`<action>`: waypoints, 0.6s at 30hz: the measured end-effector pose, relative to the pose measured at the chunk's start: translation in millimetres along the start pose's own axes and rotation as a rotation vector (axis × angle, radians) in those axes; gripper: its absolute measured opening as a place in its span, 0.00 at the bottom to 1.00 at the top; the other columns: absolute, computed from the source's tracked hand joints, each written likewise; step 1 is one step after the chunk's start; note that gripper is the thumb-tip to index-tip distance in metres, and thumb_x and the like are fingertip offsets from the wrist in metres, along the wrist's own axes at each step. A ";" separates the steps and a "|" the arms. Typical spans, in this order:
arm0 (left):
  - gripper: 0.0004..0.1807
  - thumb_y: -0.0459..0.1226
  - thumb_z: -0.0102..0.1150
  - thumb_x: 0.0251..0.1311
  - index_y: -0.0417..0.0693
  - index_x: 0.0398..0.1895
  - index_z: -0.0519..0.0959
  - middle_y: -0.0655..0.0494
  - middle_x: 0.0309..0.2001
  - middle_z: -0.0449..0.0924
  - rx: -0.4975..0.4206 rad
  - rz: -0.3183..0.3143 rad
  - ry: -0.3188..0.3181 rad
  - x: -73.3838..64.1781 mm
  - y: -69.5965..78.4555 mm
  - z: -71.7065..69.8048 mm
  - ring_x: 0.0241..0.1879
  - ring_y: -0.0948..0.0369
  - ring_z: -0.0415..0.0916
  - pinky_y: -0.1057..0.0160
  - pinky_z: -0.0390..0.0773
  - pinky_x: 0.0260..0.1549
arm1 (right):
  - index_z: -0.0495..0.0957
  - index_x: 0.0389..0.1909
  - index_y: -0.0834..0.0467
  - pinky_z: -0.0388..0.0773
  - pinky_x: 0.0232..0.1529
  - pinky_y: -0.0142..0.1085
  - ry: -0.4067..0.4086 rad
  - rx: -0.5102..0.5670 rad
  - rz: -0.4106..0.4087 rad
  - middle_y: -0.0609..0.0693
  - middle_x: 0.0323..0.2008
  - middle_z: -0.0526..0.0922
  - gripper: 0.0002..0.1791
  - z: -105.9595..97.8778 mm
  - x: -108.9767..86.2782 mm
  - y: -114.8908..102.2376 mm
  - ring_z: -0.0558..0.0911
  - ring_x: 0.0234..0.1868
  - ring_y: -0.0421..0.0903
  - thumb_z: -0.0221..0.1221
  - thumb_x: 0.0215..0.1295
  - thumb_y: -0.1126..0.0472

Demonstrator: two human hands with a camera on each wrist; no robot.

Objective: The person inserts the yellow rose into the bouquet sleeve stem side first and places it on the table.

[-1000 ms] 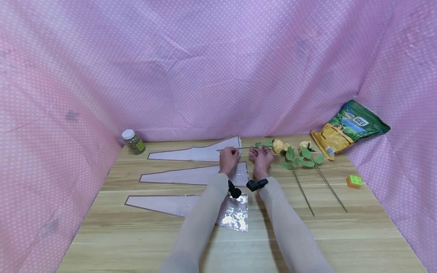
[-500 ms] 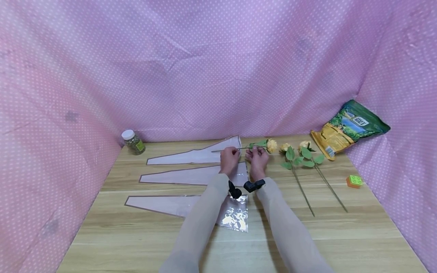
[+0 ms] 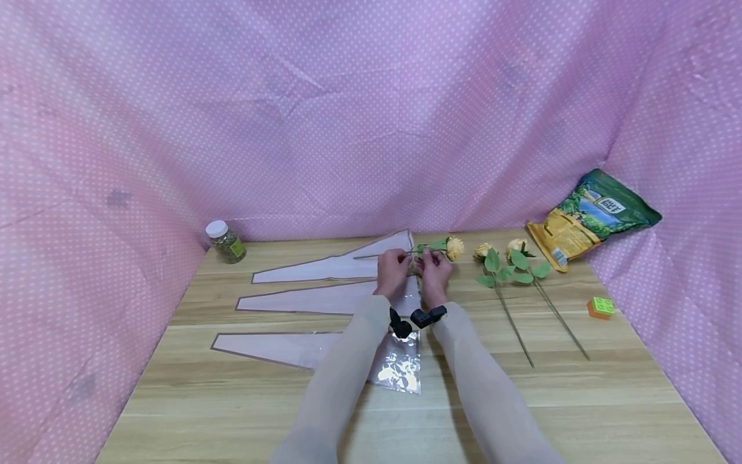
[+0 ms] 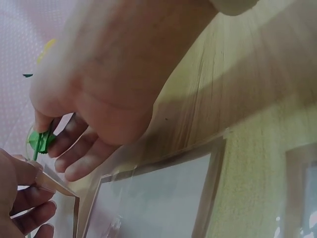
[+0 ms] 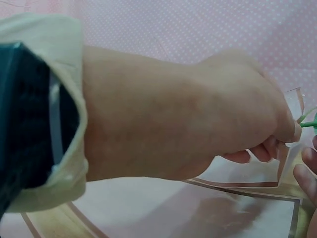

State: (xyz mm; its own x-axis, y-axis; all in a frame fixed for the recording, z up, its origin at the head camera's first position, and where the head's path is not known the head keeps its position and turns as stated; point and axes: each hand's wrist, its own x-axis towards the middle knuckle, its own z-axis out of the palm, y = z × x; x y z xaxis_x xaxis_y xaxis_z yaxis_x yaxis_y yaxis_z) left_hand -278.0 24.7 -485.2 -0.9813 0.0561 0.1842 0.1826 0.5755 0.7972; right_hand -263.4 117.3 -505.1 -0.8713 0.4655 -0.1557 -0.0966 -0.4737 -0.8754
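Observation:
My left hand [image 3: 392, 269] pinches the mouth edge of the farthest flower sleeve [image 3: 313, 267], a long pale tapered wrap with a brown border. In the right wrist view its thumb presses the sleeve's edge beside the green stem [image 5: 307, 124]. My right hand [image 3: 435, 274] pinches a yellow artificial rose [image 3: 455, 249] by the stem near its green leaves. The bare lower stem [image 3: 366, 257] lies along the sleeve, pointing left, while the bloom stays outside to the right. In the left wrist view, my right hand [image 4: 99, 94] holds the stem close to the left fingers [image 4: 29, 198].
Two more sleeves, a middle one [image 3: 307, 301] and a near one [image 3: 272, 344], lie toward me. Two yellow roses [image 3: 483, 251] [image 3: 518, 246] lie right. A green-yellow bag [image 3: 594, 212], a toy block [image 3: 601, 307] and a white-lidded jar [image 3: 227, 243] stand around.
The right hand has moved left with the rose, sliding its stem farther along the sleeve. The left hand has shifted slightly right, and the sleeve's mouth with it.

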 end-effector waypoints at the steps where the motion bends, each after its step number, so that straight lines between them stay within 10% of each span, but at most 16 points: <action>1: 0.07 0.33 0.60 0.66 0.40 0.35 0.87 0.47 0.35 0.87 -0.001 0.002 -0.001 -0.1 0.0 0.7 0.35 0.57 0.79 0.64 0.76 0.36 | 0.72 0.35 0.59 0.84 0.34 0.31 -0.003 0.001 -0.001 0.55 0.35 0.80 0.06 0.4 -0.1 0.2 0.84 0.29 0.39 0.56 0.72 0.63; 18: 0.07 0.32 0.61 0.65 0.40 0.35 0.88 0.48 0.35 0.89 -0.002 0.049 -0.007 -1.5 0.2 4.3 0.37 0.57 0.82 0.63 0.79 0.40 | 0.80 0.31 0.61 0.76 0.27 0.26 0.075 -0.085 0.000 0.41 0.22 0.79 0.06 3.3 1.2 7.4 0.77 0.23 0.35 0.62 0.67 0.63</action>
State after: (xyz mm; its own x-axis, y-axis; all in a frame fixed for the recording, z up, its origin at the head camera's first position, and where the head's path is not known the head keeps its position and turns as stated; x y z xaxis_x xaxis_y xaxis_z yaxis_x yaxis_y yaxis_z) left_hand -276.8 28.2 -487.8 -0.9715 0.0897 0.2193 0.2306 0.5705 0.7883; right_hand -266.7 111.8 -510.3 -0.8325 0.5216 -0.1869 -0.0524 -0.4100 -0.9106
